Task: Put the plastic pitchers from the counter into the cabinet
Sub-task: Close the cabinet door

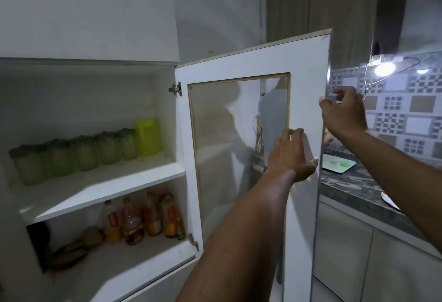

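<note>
The white cabinet stands open, its glass-paned door (307, 67) swung out to the right. On the upper shelf (114, 182) several frosted green plastic pitchers (83, 153) with dark lids stand in a row, and a yellow-green pitcher (147, 136) stands at the right end. My left hand (290, 153) lies flat with fingers spread against the inner face of the door, near its free edge. My right hand (344, 110) is higher, its fingers curled around the door's outer edge. Neither hand holds a pitcher.
The lower shelf holds several sauce bottles (143, 218) and dark items at the left. To the right runs a dark stone counter (354, 182) with a white board (337, 165) and a plate edge (388, 202). A lamp (384, 68) shines above the patterned tiles.
</note>
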Motion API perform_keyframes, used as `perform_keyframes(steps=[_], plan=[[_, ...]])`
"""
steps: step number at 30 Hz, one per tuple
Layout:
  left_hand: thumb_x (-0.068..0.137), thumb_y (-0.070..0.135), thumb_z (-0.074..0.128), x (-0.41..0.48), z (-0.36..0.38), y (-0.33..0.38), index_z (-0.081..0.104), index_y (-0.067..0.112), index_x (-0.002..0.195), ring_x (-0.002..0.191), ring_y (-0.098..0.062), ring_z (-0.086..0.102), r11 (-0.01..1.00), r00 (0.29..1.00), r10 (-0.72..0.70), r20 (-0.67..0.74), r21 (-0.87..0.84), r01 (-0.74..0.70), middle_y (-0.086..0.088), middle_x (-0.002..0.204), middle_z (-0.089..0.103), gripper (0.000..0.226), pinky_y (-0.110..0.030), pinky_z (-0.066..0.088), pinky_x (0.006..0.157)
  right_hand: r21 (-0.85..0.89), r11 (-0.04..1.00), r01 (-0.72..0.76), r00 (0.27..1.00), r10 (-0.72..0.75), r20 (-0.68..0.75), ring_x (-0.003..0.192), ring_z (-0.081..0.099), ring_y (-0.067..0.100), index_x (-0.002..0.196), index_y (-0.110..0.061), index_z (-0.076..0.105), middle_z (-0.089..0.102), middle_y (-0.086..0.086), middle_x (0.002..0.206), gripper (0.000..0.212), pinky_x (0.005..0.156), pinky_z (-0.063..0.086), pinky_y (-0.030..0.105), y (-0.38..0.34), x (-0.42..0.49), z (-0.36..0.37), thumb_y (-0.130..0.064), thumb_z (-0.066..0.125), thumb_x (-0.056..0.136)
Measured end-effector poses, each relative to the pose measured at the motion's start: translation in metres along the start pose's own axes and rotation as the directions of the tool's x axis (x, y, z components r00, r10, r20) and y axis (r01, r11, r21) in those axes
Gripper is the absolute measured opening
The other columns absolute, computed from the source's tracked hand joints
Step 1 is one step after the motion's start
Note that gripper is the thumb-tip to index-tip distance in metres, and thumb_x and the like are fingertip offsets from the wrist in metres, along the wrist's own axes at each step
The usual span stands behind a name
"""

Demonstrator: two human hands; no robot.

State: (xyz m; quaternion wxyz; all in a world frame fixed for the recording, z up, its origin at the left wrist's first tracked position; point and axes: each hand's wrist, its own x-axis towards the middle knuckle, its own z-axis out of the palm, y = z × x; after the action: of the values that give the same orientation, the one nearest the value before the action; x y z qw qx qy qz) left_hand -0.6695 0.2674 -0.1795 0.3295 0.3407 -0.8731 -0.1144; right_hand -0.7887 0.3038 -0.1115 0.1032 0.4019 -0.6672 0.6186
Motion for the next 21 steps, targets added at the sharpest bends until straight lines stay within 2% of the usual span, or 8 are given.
perform_keyframes(steps=[2,5,8,11,13,16,18,21], plan=[[0.085,0.035,0.074,-0.001,0.008,0.006,0.029,0.023,0.150,0.141,-0.031,0.032,0.999,1.000,-0.009,0.015,0.049,0.008,0.000,0.158,0.024,0.080,-0.047,0.041,0.109,0.065,0.997,-0.035,0.994,0.028,0.110,0.108,0.052,0.020,0.135,-0.013,0.048,0.056,0.008,0.132,0.043,0.086,0.035,0.028,0.004,0.002,-0.003,-0.035,0.051,0.099],[0.084,0.033,0.075,-0.002,0.015,0.005,0.026,0.023,0.151,0.141,-0.032,0.033,0.991,0.999,-0.039,0.019,0.132,0.036,0.004,0.161,0.020,0.083,-0.047,0.043,0.107,0.141,0.989,-0.045,0.971,0.011,0.239,0.102,0.054,0.022,0.131,-0.012,0.052,0.060,0.005,0.117,0.041,0.085,0.037,0.030,0.005,0.002,0.000,-0.039,0.046,0.101],[0.082,0.033,0.078,-0.001,0.017,0.002,0.025,0.024,0.152,0.142,-0.033,0.034,0.983,0.997,-0.067,0.026,0.175,0.062,0.005,0.161,0.019,0.088,-0.048,0.044,0.107,0.170,0.980,-0.099,0.970,0.057,0.236,0.100,0.061,0.030,0.113,-0.021,0.058,0.065,0.005,0.110,0.044,0.088,0.050,0.043,0.004,0.001,0.005,-0.056,0.043,0.090],[0.079,0.036,0.080,-0.004,0.018,0.004,0.028,0.023,0.150,0.141,-0.032,0.035,0.985,0.997,-0.073,0.012,0.159,0.070,0.004,0.160,0.020,0.089,-0.047,0.043,0.108,0.119,0.991,-0.068,0.984,0.047,0.171,0.094,0.060,0.032,0.100,-0.026,0.060,0.066,0.007,0.102,0.039,0.079,0.046,0.041,0.003,-0.004,0.003,-0.057,0.038,0.090],[0.077,0.043,0.081,-0.009,0.018,0.004,0.032,0.022,0.145,0.138,-0.030,0.039,0.989,0.996,-0.075,-0.041,0.124,0.079,0.003,0.156,0.026,0.086,-0.046,0.045,0.106,0.196,0.979,-0.056,0.986,0.023,0.168,0.088,0.061,0.035,0.084,-0.024,0.063,0.065,0.008,0.091,0.042,0.073,0.043,0.038,0.001,-0.006,-0.001,-0.056,0.038,0.092],[0.076,0.057,0.076,-0.021,0.013,0.003,0.037,0.023,0.135,0.122,-0.026,0.050,0.992,0.984,-0.066,-0.167,0.095,0.082,0.000,0.140,0.039,0.078,-0.041,0.052,0.096,0.352,0.922,-0.159,0.967,0.073,0.245,0.076,0.067,0.036,0.063,-0.025,0.065,0.067,0.008,0.072,0.060,0.072,0.051,0.041,0.002,-0.002,-0.005,-0.074,0.037,0.083],[0.077,0.065,0.069,-0.030,0.005,-0.001,0.038,0.023,0.129,0.110,-0.023,0.053,0.991,0.958,-0.057,-0.280,0.098,0.088,-0.003,0.127,0.046,0.073,-0.038,0.054,0.088,0.434,0.858,-0.275,0.923,0.111,0.367,0.075,0.071,0.031,0.066,-0.024,0.069,0.073,0.006,0.074,0.065,0.073,0.058,0.044,-0.002,-0.004,-0.008,-0.079,0.038,0.082],[0.076,0.074,0.061,-0.043,-0.015,-0.011,0.039,0.022,0.120,0.095,-0.018,0.052,0.983,0.890,-0.012,-0.456,0.158,0.094,-0.001,0.113,0.049,0.071,-0.035,0.055,0.079,0.541,0.753,-0.374,0.830,0.012,0.558,0.061,0.068,0.016,0.072,-0.018,0.065,0.071,-0.001,0.066,0.054,0.064,0.053,0.034,-0.015,-0.019,-0.002,-0.061,0.043,0.095]])
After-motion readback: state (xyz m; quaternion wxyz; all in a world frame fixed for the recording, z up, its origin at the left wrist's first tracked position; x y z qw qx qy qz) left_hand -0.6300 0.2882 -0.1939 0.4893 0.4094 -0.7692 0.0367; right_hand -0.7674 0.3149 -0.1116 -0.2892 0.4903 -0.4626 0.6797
